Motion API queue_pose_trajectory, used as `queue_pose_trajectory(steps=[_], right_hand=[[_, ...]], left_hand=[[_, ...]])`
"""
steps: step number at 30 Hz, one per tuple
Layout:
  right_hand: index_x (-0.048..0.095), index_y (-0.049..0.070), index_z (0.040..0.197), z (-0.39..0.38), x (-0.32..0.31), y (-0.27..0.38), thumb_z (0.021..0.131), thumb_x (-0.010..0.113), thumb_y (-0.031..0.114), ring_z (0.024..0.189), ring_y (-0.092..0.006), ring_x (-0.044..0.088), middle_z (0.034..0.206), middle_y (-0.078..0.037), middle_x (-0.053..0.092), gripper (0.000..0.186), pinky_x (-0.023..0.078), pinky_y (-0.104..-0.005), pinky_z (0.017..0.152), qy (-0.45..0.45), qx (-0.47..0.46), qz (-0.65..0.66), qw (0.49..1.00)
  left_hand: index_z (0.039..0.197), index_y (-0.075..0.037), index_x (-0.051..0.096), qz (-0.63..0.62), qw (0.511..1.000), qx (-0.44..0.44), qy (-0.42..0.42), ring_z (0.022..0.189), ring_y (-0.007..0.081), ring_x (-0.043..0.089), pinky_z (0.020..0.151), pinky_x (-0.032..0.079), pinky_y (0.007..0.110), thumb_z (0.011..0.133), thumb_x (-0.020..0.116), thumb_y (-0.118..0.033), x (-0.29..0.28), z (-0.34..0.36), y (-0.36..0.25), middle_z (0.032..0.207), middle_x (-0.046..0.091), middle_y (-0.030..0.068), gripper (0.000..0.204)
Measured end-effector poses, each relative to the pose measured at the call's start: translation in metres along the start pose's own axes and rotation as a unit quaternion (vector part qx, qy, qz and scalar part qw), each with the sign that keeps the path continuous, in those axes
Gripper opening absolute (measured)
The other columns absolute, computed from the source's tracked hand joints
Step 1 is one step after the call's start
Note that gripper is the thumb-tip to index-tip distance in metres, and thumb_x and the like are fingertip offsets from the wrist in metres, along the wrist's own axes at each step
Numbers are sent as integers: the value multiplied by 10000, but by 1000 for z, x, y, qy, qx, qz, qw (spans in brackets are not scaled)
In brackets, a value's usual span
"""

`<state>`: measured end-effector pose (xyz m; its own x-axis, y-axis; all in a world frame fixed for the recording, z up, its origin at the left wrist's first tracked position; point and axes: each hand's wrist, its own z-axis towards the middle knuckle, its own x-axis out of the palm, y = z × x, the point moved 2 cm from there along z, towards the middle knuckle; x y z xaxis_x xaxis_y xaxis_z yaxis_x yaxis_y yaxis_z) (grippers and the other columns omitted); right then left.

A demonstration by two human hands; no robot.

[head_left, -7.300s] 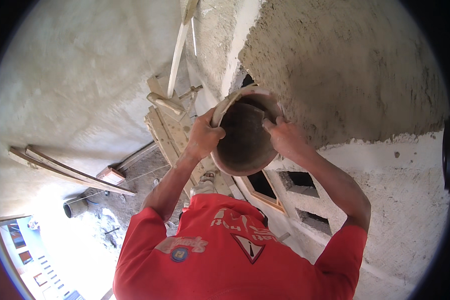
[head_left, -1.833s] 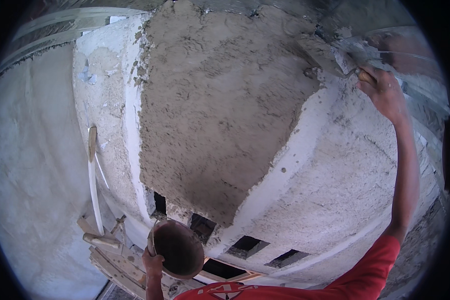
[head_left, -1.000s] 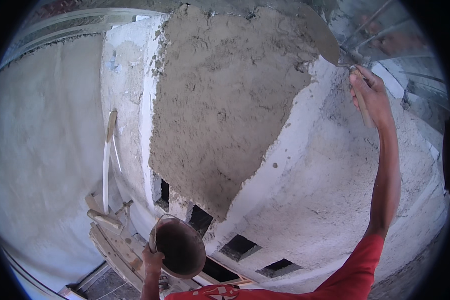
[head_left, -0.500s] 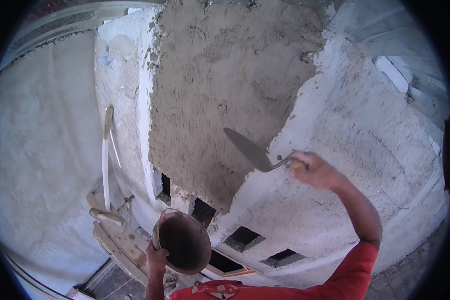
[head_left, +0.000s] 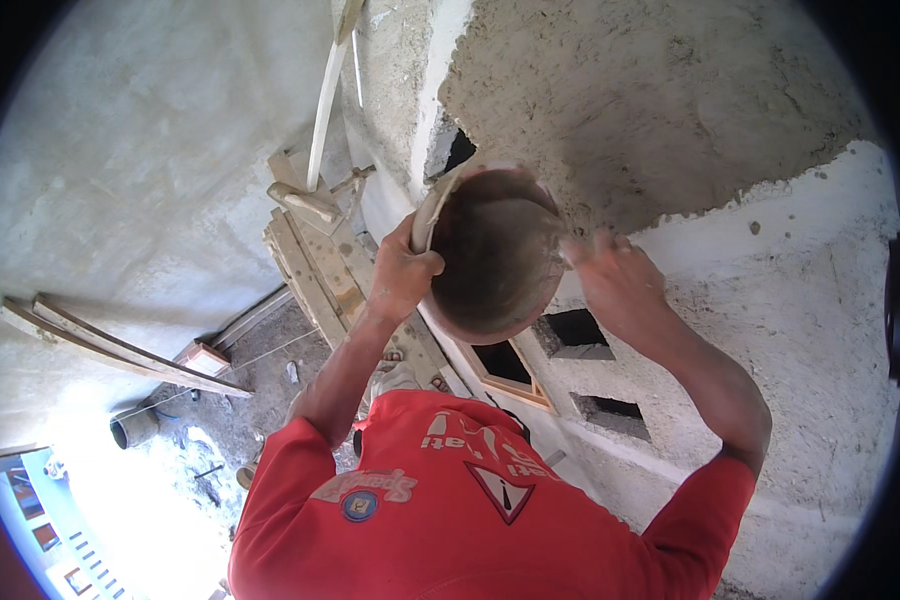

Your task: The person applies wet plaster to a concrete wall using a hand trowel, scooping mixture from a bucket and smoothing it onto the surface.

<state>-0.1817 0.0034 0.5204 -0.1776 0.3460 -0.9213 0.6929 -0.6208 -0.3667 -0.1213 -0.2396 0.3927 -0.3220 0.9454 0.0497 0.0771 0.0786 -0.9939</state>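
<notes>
My left hand (head_left: 405,277) grips the rim of a round, mortar-stained bowl (head_left: 478,328), thumb over its edge. The bowl is tilted, its dark inside facing up toward me. At the opposite rim my right hand (head_left: 620,280) is closed round the handle of a trowel, mostly hidden by the fingers. The trowel's blade (head_left: 515,222) lies inside the bowl and is smeared by motion. How much mortar the bowl holds is hard to make out. Beyond the bowl, wet grey-brown mortar (head_left: 670,110) covers part of the wall.
Square dark openings (head_left: 575,330) run along the lower wall, with a wood-framed opening (head_left: 510,370) near the bowl. Wooden planks (head_left: 315,260) stand below me at left. Long curved boards (head_left: 120,350) lean by the left wall. A pipe (head_left: 133,428) lies on the ground.
My right hand has brought the trowel from the wall down into the bowl. My left hand and the bowl appear higher in view, and the view has swung down and to the left.
</notes>
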Motion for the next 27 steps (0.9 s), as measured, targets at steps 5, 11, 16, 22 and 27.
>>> queue_pose_trajectory(steps=[5, 11, 16, 22, 27], right_hand=[[643, 78, 1229, 38, 28, 17, 818, 636, 135, 812, -262, 678, 842, -114, 671, 414, 518, -330, 614, -76, -41, -155, 984], [591, 50, 1303, 24, 47, 26, 845, 605, 133, 794, -307, 706, 895, -159, 686, 466, 557, -399, 676, 142, -101, -40, 984], [569, 24, 1300, 12, 34, 14, 876, 581, 128, 780, -327, 719, 936, -180, 678, 437, 576, -429, 653, 104, -139, 35, 984], [527, 52, 1372, 25, 68, 4, 912, 535, 149, 863, -326, 721, 965, -217, 671, 470, 579, -442, 659, 88, -97, 5, 991], [541, 51, 1325, -15, 66, 24, 893, 542, 137, 797, -354, 711, 981, -220, 666, 441, 579, -441, 640, 143, -165, 52, 974]], left_hand=[[1277, 16, 618, 19, 999, 17, 45, 802, 112, 536, 753, 451, 244, 688, 566, 7, 6, 9, -12, 929, 624, 1, 591], [1262, 22, 623, 13, 998, 55, 7, 814, 96, 553, 736, 478, 260, 701, 546, 14, 6, 11, -26, 916, 643, 3, 566], [1269, 31, 616, 72, 996, 57, -4, 905, 127, 613, 816, 512, 301, 691, 556, 3, 1, 9, 0, 1001, 697, 51, 581], [1393, -33, 538, 61, 995, 61, 43, 1000, 271, 681, 920, 498, 339, 704, 624, -33, 28, 14, -9, 1075, 703, 224, 694], [1380, -57, 550, 108, 993, 19, 33, 1014, 346, 679, 911, 502, 361, 715, 630, -55, 29, 20, -9, 1060, 688, 254, 670]])
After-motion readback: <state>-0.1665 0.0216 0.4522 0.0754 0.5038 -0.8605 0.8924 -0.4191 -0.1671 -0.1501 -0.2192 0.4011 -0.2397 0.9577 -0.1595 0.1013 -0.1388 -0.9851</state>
